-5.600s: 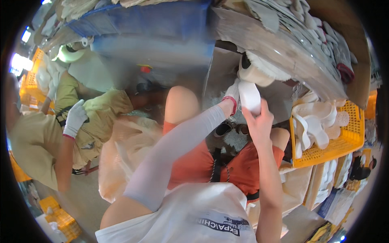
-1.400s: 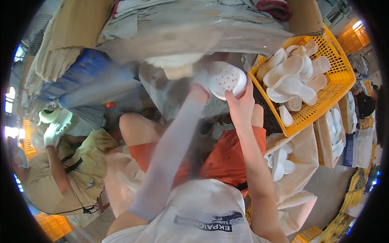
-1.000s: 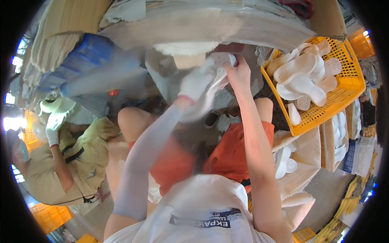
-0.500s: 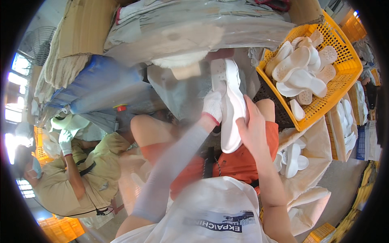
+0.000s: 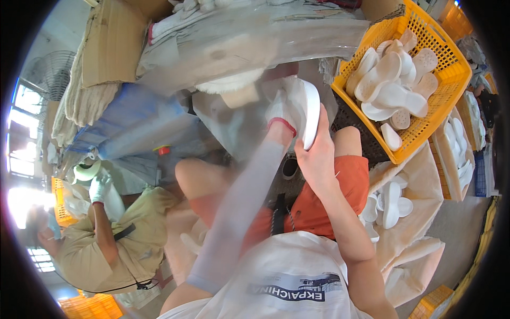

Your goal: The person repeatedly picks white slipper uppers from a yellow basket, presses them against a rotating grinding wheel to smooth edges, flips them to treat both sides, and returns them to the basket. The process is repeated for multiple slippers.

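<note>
A white shoe sole (image 5: pixel 312 109) is held between my two hands, tipped on its side so that its curved edge shows. My left hand (image 5: pixel 280 110), in a white glove with a red cuff, is closed against the sole's left side; it looks blurred, and some of its fingers are hidden. My right hand (image 5: pixel 320 151) is bare and wraps the near end and right side of the same sole. Just left of the sole's far end is a fuzzy, pale, rounded pad (image 5: pixel 229 84) under a plastic-wrapped cover (image 5: pixel 313 37).
At the right stands a yellow crate (image 5: pixel 402 151) heaped with white soles. Below it, a cloth-lined container (image 5: pixel 419 212) holds more soles. A co-worker (image 5: pixel 119 242) sits at the left, a gloved hand on a pale piece. Cardboard (image 5: pixel 111 50) and stacked gloves (image 5: pixel 77 111) hang at upper left.
The sole has turned from lying lengthwise with its broad face showing to standing on edge, and moved away from me. My right hand has shifted to its near end.
</note>
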A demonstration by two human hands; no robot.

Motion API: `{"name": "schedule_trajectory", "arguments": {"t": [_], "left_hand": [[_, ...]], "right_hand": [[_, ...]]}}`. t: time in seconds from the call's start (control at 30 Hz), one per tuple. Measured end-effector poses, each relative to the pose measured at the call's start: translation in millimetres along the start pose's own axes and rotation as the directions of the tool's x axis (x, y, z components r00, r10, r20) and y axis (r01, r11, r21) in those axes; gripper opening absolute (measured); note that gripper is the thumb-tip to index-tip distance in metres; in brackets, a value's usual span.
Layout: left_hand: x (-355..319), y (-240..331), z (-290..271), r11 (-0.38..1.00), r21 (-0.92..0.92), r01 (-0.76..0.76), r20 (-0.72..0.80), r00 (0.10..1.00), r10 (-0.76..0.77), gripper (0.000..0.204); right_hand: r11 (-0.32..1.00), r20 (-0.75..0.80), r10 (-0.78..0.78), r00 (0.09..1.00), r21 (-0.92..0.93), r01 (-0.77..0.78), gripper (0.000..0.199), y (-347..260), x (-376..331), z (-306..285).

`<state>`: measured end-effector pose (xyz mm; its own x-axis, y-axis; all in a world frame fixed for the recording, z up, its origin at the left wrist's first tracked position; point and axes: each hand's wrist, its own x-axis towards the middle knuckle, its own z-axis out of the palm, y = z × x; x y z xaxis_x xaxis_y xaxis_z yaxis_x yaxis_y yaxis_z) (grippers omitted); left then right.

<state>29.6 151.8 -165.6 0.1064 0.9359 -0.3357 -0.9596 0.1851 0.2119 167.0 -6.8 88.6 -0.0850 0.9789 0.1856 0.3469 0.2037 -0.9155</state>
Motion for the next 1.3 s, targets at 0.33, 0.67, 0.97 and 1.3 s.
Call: {"name": "schedule_trajectory", "arguments": {"t": [0.33, 0.67, 0.97, 1.3], "left_hand": [[4, 17, -15, 0.303, -0.789, 0.534, 0.463, 0.842, -0.276, 0.049], [-46, 45, 39, 0.763, 0.638, -0.107, -0.235, 0.916, 0.325, 0.046], [-116, 116, 50, 0.038, 0.995, 0.094, -0.101, 0.882, 0.461, 0.044], [-186, 106, 103, -0.403, 0.895, 0.192, -0.083, 0.958, 0.273, 0.079]], "right_hand": [[0.993, 0.03, -0.099, 0.995, -0.063, 0.101, 0.064, 21, 14, -1], [0.999, 0.12, -0.037, 0.992, 0.041, 0.032, 0.061, 37, 42, 20], [0.904, 0.261, 0.101, 0.96, 0.38, -0.198, 0.056, 31, 71, 25], [0.974, 0.374, 0.119, 0.92, 0.135, -0.181, 0.041, 63, 126, 39]]}}
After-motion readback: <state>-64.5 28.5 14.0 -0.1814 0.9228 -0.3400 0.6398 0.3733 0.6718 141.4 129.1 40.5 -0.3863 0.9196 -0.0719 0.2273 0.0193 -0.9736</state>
